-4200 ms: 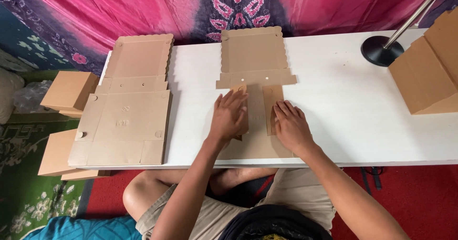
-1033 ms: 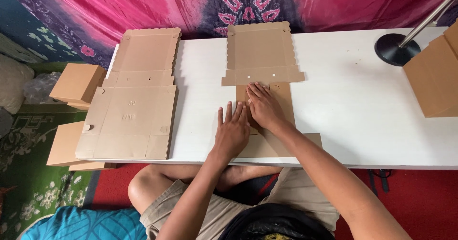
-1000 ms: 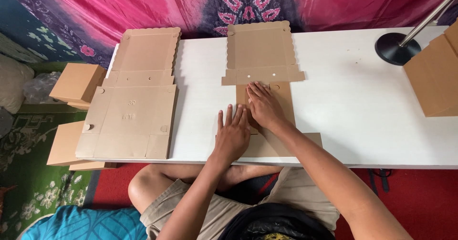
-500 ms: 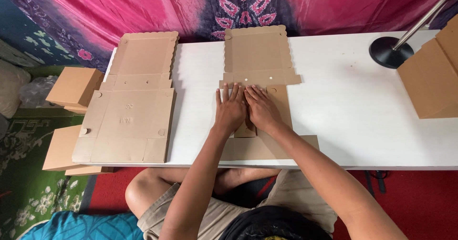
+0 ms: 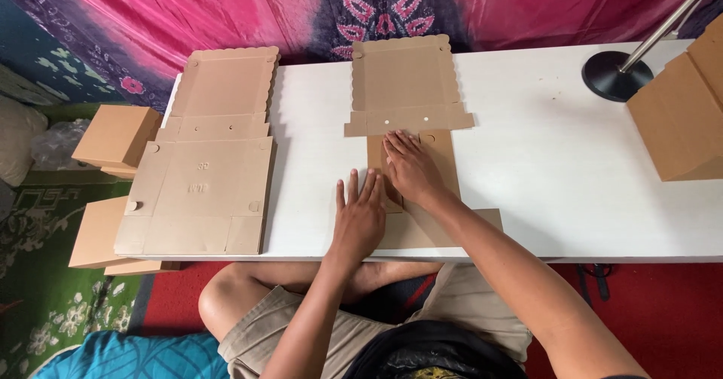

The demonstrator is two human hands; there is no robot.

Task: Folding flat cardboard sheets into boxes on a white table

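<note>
A flat cardboard blank [image 5: 407, 85] lies in the middle of the white worktop [image 5: 542, 183], its scalloped lid panel at the far edge and its near end reaching the near edge in front of the person. Both side flaps of the base look folded inward over the middle, so the base shows as a narrow strip with wider panels beyond and before it.

The right hand [image 5: 410, 169] lies flat on that strip, grip spread and fingers pointing toward the far side, pressing the folded flaps down. The left hand [image 5: 360, 215] rests palm down just to the left and nearer, fingers fanned out, partly on the strip's left edge and partly on the bare worktop; neither hand is pinching anything.

As I judge it, the job is in its early part: creases are being pressed, but no wall stands upright and the lid is still lying open and flat.

A stack of unfolded blanks [image 5: 203, 168] waits at the left end of the worktop. Closed boxes [image 5: 113, 134] sit on the floor beyond it at left, and more cardboard [image 5: 681, 115] stands at the far right beside a black lamp base [image 5: 610, 76].
</note>
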